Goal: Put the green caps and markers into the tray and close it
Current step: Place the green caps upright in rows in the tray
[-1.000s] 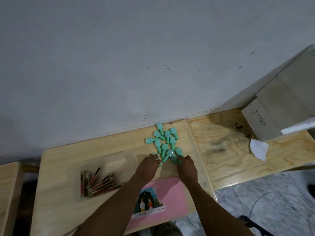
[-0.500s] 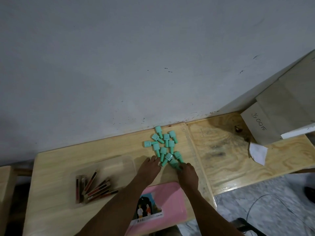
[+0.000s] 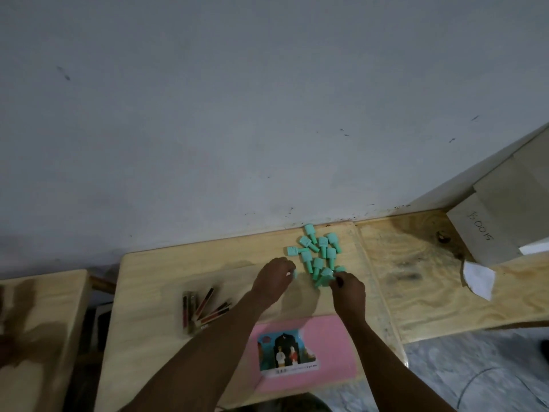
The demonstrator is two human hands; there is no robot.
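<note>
Several green caps (image 3: 319, 254) lie in a loose pile near the wall on the wooden table (image 3: 166, 292). My left hand (image 3: 273, 279) is curled just left of the pile, with one green cap (image 3: 295, 273) pinched at its fingertips. My right hand (image 3: 349, 291) rests at the pile's near edge, its fingers closed on a cap there. Several dark red markers (image 3: 205, 307) lie in a clear tray (image 3: 237, 272) to the left of my left arm. A pink lid (image 3: 332, 340) with a picture label lies near the front edge, between my forearms.
A cardboard box (image 3: 502, 221) stands at the back right on a second wooden board, with a white paper scrap (image 3: 479, 279) in front of it. Another table (image 3: 32, 328) sits at the far left. The grey wall runs directly behind the caps.
My left hand's fingers went from flat on the table to curled around a green cap. My right hand stayed at the pile's near edge. The camera view shifted.
</note>
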